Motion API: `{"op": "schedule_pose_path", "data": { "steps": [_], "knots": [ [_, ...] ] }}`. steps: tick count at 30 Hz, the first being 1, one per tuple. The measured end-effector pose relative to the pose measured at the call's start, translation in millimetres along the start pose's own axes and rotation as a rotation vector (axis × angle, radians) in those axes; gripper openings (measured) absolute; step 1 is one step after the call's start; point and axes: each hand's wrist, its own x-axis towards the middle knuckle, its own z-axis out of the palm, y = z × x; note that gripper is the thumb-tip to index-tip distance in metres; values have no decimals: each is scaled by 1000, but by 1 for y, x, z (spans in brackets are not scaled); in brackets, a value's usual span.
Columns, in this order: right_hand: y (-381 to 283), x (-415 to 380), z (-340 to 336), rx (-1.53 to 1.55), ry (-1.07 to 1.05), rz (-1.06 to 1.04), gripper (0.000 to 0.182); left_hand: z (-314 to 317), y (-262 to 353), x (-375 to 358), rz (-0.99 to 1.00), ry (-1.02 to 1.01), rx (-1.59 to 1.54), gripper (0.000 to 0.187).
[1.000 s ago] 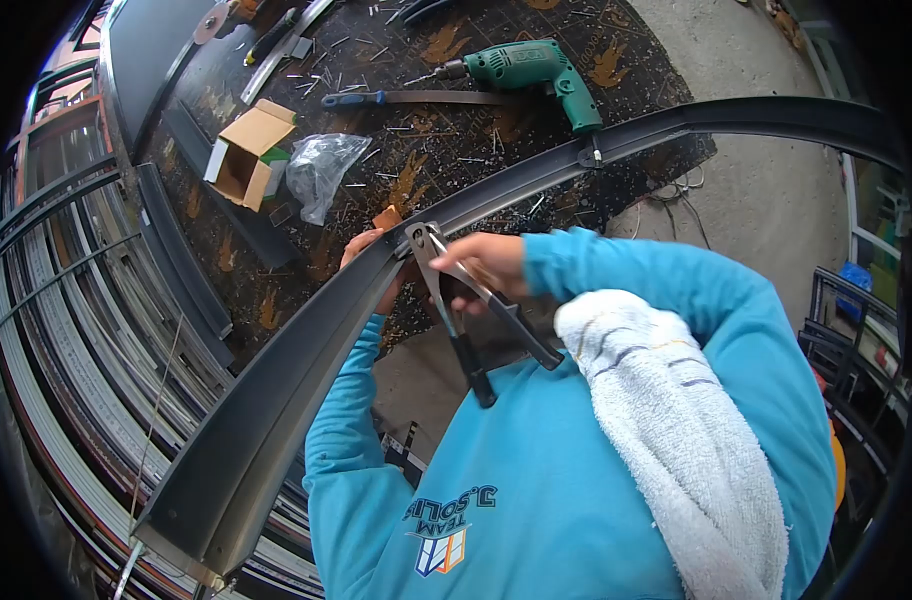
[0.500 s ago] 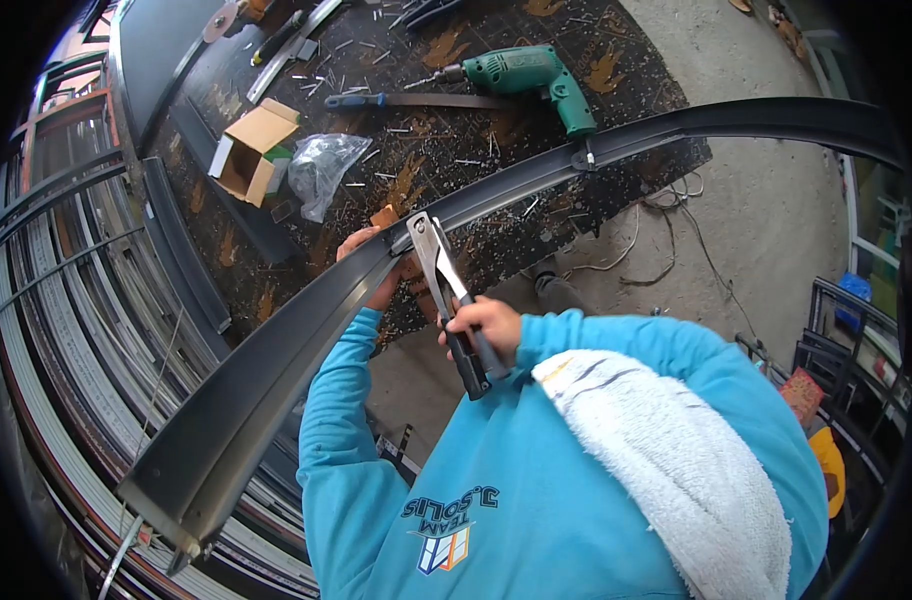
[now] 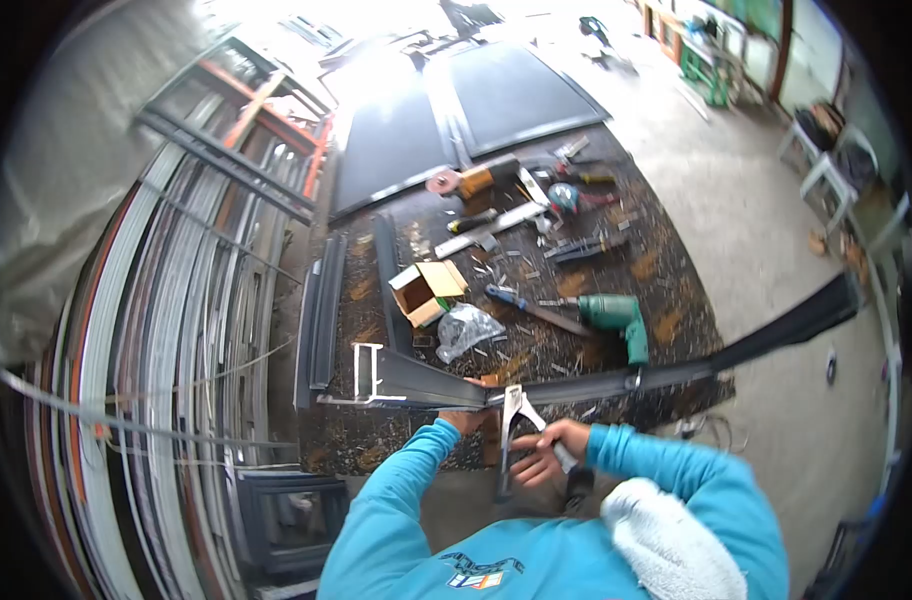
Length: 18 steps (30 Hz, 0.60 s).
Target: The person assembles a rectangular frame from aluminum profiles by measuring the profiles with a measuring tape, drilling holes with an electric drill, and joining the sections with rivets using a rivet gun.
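In the head view, my left hand (image 3: 463,421) is wrapped around a long dark metal profile (image 3: 426,383) near its middle, partly hidden behind it. My right hand (image 3: 556,449) holds one handle of a hand riveter (image 3: 514,405), with some fingers stretched towards the other handle. The riveter's handles stand apart and its head is against the profile beside my left hand. Just beyond the profile are a clear plastic bag (image 3: 468,333), an open cardboard box (image 3: 438,279) and a green power drill (image 3: 614,318).
The dark worktable (image 3: 666,270) carries scattered rivets, a blue-handled file (image 3: 536,307), an angle grinder (image 3: 481,180) and dark panels (image 3: 521,95) at its far end. Long metal profiles (image 3: 126,300) fill a rack at left. White chairs (image 3: 826,165) stand at right.
The riveter's handles have spread from nearly closed to wide apart, and my right fingers have loosened. The view has tilted up, showing more of the workshop. My left hand stays on the profile.
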Motion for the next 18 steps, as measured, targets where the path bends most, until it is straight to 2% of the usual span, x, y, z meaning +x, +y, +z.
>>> {"op": "schedule_pose_path", "data": {
  "steps": [1,2,3,4,5,7,10,11,12,13,14,15,17,18],
  "knots": [
    [19,9,-1,148,-76,-60,83,-3,4,1,8,-68,126,48],
    [32,15,3,219,-212,-82,83,0,3,-2,15,-10,173,46],
    [42,7,38,266,-253,-138,90,7,-2,-5,24,42,216,43],
    [48,6,42,298,-271,-145,97,12,-3,-3,38,89,254,41],
    [55,8,47,377,-250,-147,99,6,3,2,-24,-14,242,40],
    [61,22,44,421,-220,-224,90,14,-7,-4,14,3,135,40],
    [61,53,19,306,-109,-311,70,-24,26,9,-166,-211,131,41],
    [59,59,27,293,-83,-354,64,-23,23,10,-146,-204,146,41],
    [59,69,36,101,291,-492,46,-18,17,8,-126,-194,159,42],
    [62,89,6,232,159,-586,30,-12,17,6,-108,-187,165,43],
    [63,89,23,297,160,-593,26,-21,25,5,-168,-134,-7,46],
    [51,84,39,343,159,-596,21,-17,18,8,-124,-71,48,44],
    [53,55,50,225,139,-581,22,-8,11,-1,-43,25,143,39],
    [59,44,23,5,60,-575,24,-11,13,-2,-89,-61,26,42]
  ]
}}
